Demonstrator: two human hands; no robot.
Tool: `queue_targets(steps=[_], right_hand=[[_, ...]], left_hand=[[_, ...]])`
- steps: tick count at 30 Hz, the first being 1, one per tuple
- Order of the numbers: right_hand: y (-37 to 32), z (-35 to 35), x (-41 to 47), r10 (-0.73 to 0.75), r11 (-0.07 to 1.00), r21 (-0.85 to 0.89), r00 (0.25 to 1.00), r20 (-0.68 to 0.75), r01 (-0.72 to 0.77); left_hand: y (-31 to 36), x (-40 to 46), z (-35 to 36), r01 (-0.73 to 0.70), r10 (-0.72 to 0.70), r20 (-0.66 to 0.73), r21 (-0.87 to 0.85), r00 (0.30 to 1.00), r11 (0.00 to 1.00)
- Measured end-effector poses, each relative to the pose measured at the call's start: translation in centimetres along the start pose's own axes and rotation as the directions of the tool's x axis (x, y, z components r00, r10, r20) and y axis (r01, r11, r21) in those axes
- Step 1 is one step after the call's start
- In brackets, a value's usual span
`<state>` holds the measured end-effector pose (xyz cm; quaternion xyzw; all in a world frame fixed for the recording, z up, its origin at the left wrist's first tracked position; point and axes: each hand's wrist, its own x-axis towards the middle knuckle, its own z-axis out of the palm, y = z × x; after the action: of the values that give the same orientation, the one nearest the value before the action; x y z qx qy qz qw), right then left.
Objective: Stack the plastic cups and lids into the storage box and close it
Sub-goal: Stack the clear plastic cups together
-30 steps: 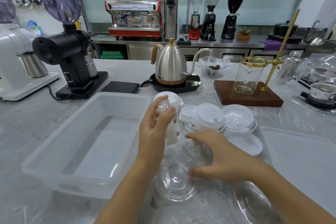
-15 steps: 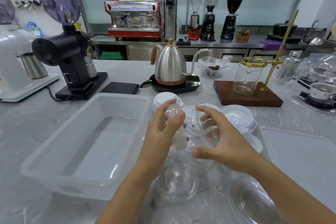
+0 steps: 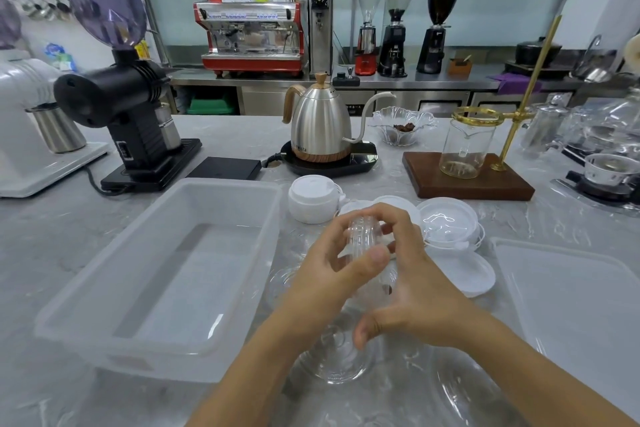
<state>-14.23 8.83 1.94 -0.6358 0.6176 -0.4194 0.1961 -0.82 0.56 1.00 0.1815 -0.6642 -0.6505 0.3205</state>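
While both hands' grips close on clear cups [image 3: 363,236], white lids [image 3: 446,222] crowd beside the open storage box [image 3: 166,274].

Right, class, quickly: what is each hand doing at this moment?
Left hand: fingers closed around the clear plastic cups, held above the counter.
Right hand: fingers curled around the same cups from the other side.

clear cup [image 3: 363,236] partly hidden by fingers [image 3: 398,218], box lid [image 3: 571,288] cut off
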Motion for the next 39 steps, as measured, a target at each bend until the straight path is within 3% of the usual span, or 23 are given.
queue_targets(steps=[4,8,11,13,18,26,29,35,39], right_hand=[[-0.1,-0.3,0.0,-0.006,1.000,-0.016,0.999,0.032,0.006],[0.6,-1.2,0.4,0.041,0.999,-0.007,0.999,-0.007,-0.041],[1.4,-1.4,0.5,0.102,0.990,-0.091,0.995,-0.022,-0.103],[1.7,-1.3,0.4,0.149,0.974,-0.180,0.988,0.049,-0.138],[2.2,-0.7,0.2,0.202,0.925,-0.351,0.971,0.127,-0.146],[2.3,-1.0,0.2,0.260,0.882,-0.445,0.948,0.186,-0.155],[2.2,-1.4,0.4,0.240,0.913,-0.371,0.959,0.148,-0.171],[1.3,-2.4,0.7,0.098,0.995,-0.013,0.991,-0.091,-0.099],[0.8,-1.6,0.6,-0.027,0.997,0.077,0.998,-0.063,0.031]], left_hand=[[0.1,0.1,0.1,-0.003,0.003,-0.002,-0.132,1.000,0.991],[0.6,0.7,-0.8,-0.016,-0.034,-0.155,-0.313,0.987,0.950],[0.8,0.8,-1.5,-0.088,0.012,-0.260,-0.282,0.965,0.955],[0.8,0.8,-1.8,-0.104,0.011,-0.297,-0.300,0.955,0.948],[0.9,0.8,-1.9,-0.077,-0.008,-0.325,-0.248,0.946,0.966],[0.7,0.9,-1.9,-0.056,-0.027,-0.334,-0.236,0.942,0.970],[0.6,0.9,-2.0,-0.052,-0.033,-0.338,-0.240,0.941,0.969],[0.6,0.8,-1.8,-0.028,-0.047,-0.291,-0.249,0.955,0.968],[0.4,0.6,-1.2,0.014,-0.057,-0.161,-0.255,0.985,0.967]])
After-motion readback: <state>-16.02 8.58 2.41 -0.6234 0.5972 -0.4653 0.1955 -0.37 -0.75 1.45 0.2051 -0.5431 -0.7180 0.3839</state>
